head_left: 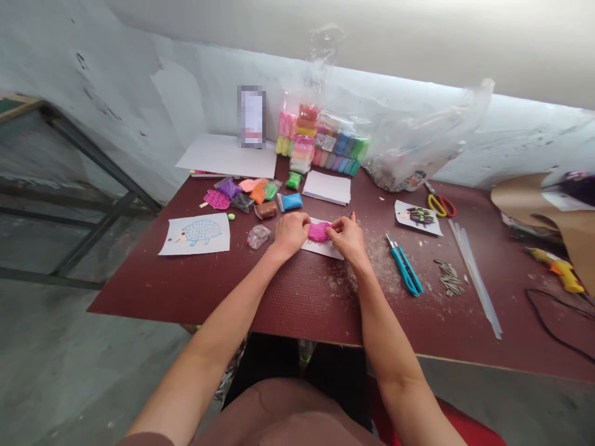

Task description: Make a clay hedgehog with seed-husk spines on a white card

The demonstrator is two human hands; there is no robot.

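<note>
Pink modelling clay (318, 231), pressed into a flat patch, lies over a white paper card (331, 250) in front of me. My left hand (292, 234) pinches the clay's left edge, its fingers closed. At the right edge, the thumb and fingers of my right hand (348, 238) are closed on the same clay. Small orange-red marks show on the card below the clay. A crumpled clear wrapper (258, 236) lies left of my left hand, and a blue clay packet (290, 201) sits just beyond it.
A hedgehog drawing (199, 233) lies left; a decorated hedgehog card (418, 217) lies right. Blue cutter (405, 269), seeds (449, 277), glue sticks (476, 279), scissors (440, 204) and a yellow glue gun (558, 269) occupy the right side. Clay packs (341, 148) stand behind.
</note>
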